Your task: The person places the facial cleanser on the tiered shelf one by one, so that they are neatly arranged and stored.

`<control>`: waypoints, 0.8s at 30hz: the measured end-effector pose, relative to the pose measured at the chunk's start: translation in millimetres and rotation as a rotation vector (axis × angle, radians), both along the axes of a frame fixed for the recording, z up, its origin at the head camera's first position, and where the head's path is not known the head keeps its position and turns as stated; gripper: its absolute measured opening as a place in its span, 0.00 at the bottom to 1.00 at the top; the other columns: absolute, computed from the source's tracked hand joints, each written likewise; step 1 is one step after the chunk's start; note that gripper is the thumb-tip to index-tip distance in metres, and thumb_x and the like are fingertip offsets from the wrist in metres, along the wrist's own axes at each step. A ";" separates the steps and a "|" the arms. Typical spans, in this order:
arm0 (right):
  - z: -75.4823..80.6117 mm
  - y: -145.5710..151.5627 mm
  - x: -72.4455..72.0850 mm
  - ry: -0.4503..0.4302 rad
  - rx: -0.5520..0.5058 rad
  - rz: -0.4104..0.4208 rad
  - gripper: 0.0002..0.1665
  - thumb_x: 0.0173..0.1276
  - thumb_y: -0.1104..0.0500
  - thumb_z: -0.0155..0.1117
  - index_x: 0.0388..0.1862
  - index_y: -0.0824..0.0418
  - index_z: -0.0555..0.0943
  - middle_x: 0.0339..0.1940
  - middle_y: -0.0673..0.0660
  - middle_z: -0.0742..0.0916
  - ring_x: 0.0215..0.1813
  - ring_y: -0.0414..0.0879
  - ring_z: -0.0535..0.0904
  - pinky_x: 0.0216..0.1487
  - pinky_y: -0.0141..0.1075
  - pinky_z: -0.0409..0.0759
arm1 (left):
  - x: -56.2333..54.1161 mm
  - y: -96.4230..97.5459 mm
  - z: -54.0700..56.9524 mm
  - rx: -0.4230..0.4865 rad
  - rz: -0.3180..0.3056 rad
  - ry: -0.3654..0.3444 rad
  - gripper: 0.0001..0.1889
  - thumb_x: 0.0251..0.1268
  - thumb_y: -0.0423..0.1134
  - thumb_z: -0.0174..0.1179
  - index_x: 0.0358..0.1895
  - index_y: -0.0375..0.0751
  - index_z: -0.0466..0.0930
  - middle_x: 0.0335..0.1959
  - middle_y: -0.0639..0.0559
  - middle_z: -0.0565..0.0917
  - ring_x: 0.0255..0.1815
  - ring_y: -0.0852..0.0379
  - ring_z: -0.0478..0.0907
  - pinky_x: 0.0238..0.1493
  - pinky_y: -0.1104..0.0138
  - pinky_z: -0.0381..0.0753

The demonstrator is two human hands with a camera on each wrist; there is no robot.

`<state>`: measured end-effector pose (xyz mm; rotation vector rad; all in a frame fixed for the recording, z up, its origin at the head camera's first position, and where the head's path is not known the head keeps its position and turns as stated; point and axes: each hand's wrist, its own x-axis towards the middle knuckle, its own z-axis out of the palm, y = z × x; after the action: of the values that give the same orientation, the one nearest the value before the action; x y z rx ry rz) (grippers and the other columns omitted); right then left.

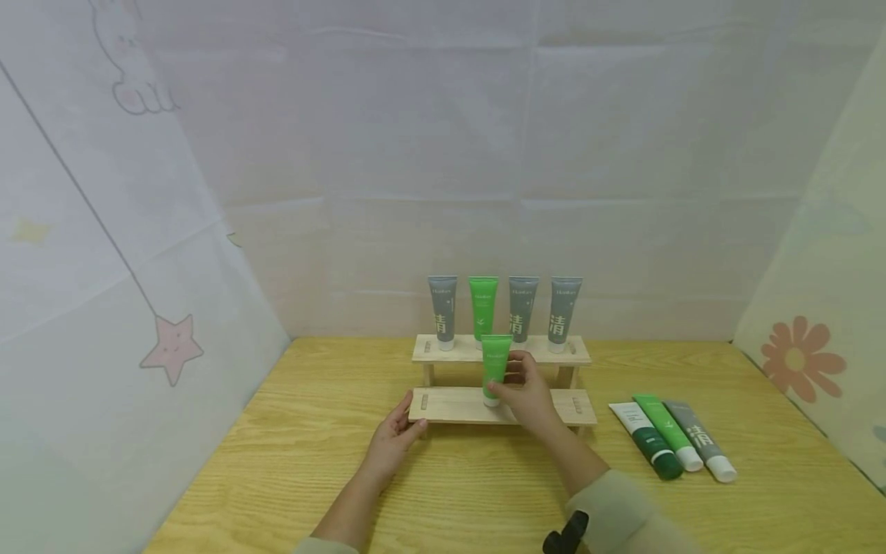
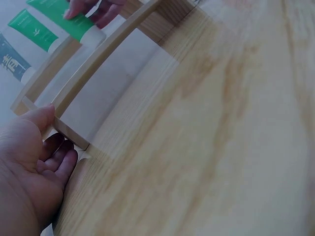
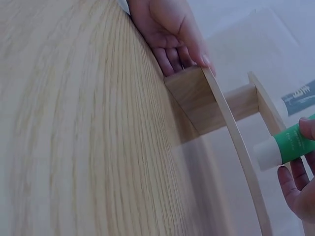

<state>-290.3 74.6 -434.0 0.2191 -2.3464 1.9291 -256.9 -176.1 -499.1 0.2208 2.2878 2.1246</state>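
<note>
My right hand (image 1: 531, 398) pinches a green squeeze tube (image 1: 495, 358) between thumb and fingers. The tube is upright, white cap down, over the middle of the lower shelf (image 1: 453, 404) of a two-step wooden stand; whether its cap touches the board I cannot tell. At the shelf's left end, my left hand (image 1: 393, 442) grips the board. In the left wrist view its thumb lies at the board's top edge, its fingers curled by the side support (image 2: 70, 133). On the upper step (image 1: 464, 355) stand a green tube (image 1: 483, 300) and three grey tubes (image 1: 444, 304) in a row, caps down.
To the right of the stand, three tubes lie side by side on the wooden table (image 1: 325, 385): a white and dark green one (image 1: 645, 435), a green one (image 1: 666, 429) and a grey one (image 1: 699, 438). A pale cloth backdrop (image 1: 429, 154) hangs behind.
</note>
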 end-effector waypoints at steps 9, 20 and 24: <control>4.5 -32.0 -0.6 0.007 -0.030 0.034 0.30 0.61 0.64 0.72 0.60 0.57 0.70 0.52 0.61 0.80 0.50 0.52 0.78 0.46 0.38 0.82 | -1.7 -1.4 -2.1 -0.014 -0.013 0.001 0.38 0.73 0.39 0.56 0.79 0.38 0.46 0.73 0.34 0.65 0.72 0.40 0.66 0.70 0.56 0.70; 5.0 -57.5 -2.7 0.001 -0.018 0.048 0.29 0.61 0.63 0.72 0.59 0.57 0.70 0.53 0.61 0.80 0.52 0.52 0.78 0.49 0.39 0.82 | -4.5 -1.8 -3.4 -0.021 -0.017 -0.001 0.39 0.73 0.41 0.57 0.79 0.39 0.45 0.73 0.35 0.64 0.72 0.41 0.66 0.71 0.53 0.68; 3.5 -63.2 -4.1 0.004 -0.021 0.055 0.30 0.61 0.63 0.72 0.59 0.57 0.70 0.53 0.61 0.80 0.52 0.52 0.78 0.49 0.40 0.82 | -4.1 -0.5 -2.0 -0.008 -0.008 0.000 0.37 0.73 0.38 0.56 0.78 0.38 0.46 0.72 0.34 0.66 0.71 0.41 0.67 0.69 0.60 0.72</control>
<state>-294.4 11.4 -430.4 0.2888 -2.3407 1.9746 -261.0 -176.6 -501.2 0.2295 2.2910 2.1121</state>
